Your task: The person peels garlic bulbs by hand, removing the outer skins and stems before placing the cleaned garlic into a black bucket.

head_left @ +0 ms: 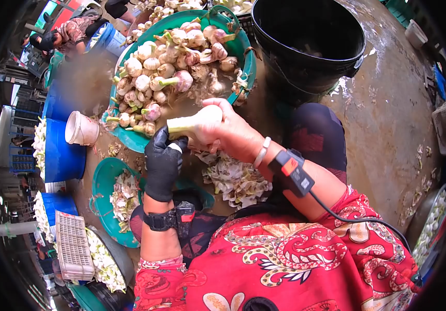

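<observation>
My right hand (236,136) is bare and wraps round a pale garlic bulb (210,115) with a smooth white head. Its thick greenish stem (181,124) points left. Close against the stem's cut end is my left hand (163,161), in a black glove with the fingers curled in. A small whitish bit shows at those fingers, and what they grip is hidden. Just beyond both hands, a green tub (129,139) holds many garlic bulbs (153,83) with purplish skins and short stems. Peeled skins (236,181) lie in a heap beneath my right hand.
A large black bucket (306,67) stands at the upper right. To the left are a green basin (103,179) with skins, a white pail (83,128), blue tubs (66,155) and a plastic crate (74,246). Another person (75,33) bends at the upper left. The floor (383,129) looks wet.
</observation>
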`<state>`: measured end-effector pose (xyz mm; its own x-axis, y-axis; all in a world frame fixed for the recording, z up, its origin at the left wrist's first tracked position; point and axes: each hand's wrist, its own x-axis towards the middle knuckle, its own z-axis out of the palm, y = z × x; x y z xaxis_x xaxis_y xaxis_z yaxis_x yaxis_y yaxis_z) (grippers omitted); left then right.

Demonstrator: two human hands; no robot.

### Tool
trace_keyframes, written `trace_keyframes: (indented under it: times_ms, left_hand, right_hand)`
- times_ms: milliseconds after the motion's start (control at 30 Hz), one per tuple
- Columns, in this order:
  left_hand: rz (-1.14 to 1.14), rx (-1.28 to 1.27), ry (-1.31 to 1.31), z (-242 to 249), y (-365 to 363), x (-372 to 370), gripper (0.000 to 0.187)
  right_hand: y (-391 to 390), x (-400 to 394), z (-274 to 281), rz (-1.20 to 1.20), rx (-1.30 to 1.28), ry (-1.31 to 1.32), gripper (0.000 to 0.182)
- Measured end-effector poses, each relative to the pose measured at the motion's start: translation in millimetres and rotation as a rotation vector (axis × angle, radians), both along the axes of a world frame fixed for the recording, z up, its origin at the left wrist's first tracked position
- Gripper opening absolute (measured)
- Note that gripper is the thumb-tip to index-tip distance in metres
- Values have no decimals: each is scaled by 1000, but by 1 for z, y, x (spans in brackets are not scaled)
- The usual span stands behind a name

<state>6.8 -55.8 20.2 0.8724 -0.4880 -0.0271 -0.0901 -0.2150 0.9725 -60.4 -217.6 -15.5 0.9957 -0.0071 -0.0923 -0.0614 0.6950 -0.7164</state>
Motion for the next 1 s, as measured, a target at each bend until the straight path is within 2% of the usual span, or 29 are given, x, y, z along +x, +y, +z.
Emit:
trace_keyframes:
  times_ms: [33, 67, 167, 200, 233, 267, 300, 367, 400, 433, 467, 500, 533, 567, 633, 700, 767, 800, 833, 900, 933, 967, 1000]
  left_hand:
    - [26, -43, 10, 0, -1, -1, 26]
    - [35, -44, 9, 2, -2, -1, 26]
    - [-10, 94, -72, 9, 4, 10, 27]
    - [-153, 241, -442, 7, 7, 20, 28]
    - [-300, 390, -810, 11, 7, 25, 29]
    - [-361, 462, -1038, 14, 4, 26, 40]
    - [-441, 476, -1072, 16, 2, 19, 32]
    - [-219, 168, -287, 8, 3, 11, 23]
    - [-93, 120, -21, 9, 3, 8, 22]
    - [14, 170, -134, 15, -1, 2, 26]
    - [29, 93, 72, 10, 9, 3, 31]
    - [46, 15, 276, 2, 23, 6, 38]
    - [-20, -112, 385, 3, 24, 0, 38]
    - [-26, -114, 387, 2, 20, -4, 38]
    - [9, -420, 275, 7, 6, -23, 33]
    - [63, -473, 234, 7, 0, -26, 32]
    - [74, -392, 230, 3, 8, -18, 35]
    - [76, -347, 170, 3, 11, -16, 34]
    - [69, -346, 176, 7, 11, -17, 34]
    - [-23, -138, 115, 20, 8, -22, 30]
    - [-37, -37, 44, 21, 7, -22, 27]
    - [-37, -39, 44, 20, 7, -20, 27]
    - [-4, -151, 157, 17, 9, -17, 28]
  right_hand:
    - [4, -3, 2, -211, -263, -48, 56]
    - [3, 1, -4, -250, -377, -120, 77]
    - [2, 1, -3, -163, -439, -5, 71]
    - [-8, 2, -7, 119, 0, -44, 60]
    - [-14, 2, -1, 355, 40, -67, 51]
    - [-8, 0, -7, 442, 125, -61, 50]
    - [-3, -1, -13, 525, 206, -56, 50]
    - [-11, -1, -7, 541, 395, 49, 56]
    - [-10, 2, -11, 457, 384, 0, 56]
    - [-11, 5, -15, 367, 369, -50, 56]
    - [-17, 5, -11, 289, 221, -93, 56]
    - [-14, 1, -4, 122, 119, -1, 56]
    - [-12, 2, -3, 63, -35, -22, 59]
    - [-8, 2, -2, 9, -185, -37, 63]
    - [1, 0, 3, -126, -706, -173, 70]
    - [6, -1, -1, -153, -860, -265, 80]
    - [9, 2, -2, -137, -310, -231, 90]
    - [1, 6, -10, -34, -124, -95, 94]
    - [-1, 1, 13, -10, 267, 123, 69]
    - [-9, 20, -27, 378, 394, -46, 33]
    - [-7, 19, -25, 375, 394, -43, 33]
    - [-4, 18, -22, 217, 229, -60, 22]
    - [-1, 18, -18, 63, 64, -78, 17]
